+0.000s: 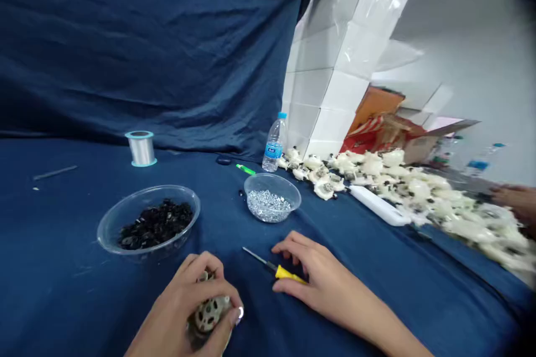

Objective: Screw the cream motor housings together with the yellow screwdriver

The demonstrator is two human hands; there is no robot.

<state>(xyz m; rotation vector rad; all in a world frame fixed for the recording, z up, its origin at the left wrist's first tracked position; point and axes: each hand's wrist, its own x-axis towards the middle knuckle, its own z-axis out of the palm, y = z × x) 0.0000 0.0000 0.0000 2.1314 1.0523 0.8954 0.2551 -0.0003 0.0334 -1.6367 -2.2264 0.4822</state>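
Note:
My left hand (pixel 184 304) is at the bottom of the view, shut around a small electric motor (pixel 208 314), with its slotted metal end cap showing between my fingers. My right hand (pixel 322 273) grips a screwdriver (pixel 288 272) by its yellow handle, and the thin shaft points left towards the motor, apart from it. Just beyond my hands stand a clear bowl of black small parts (pixel 146 201) and a clear bowl of silver screws (pixel 272 181). Both rest on a dark blue cloth (pixel 84 301).
A spool of silver wire (pixel 141 149), a water bottle (pixel 274 145) and a green lighter (pixel 245 169) stand further back. A heap of white plastic parts (pixel 419 195) spreads along the right, where another person's hand (pixel 517 201) reaches in. White boxes (pixel 330 67) are stacked behind.

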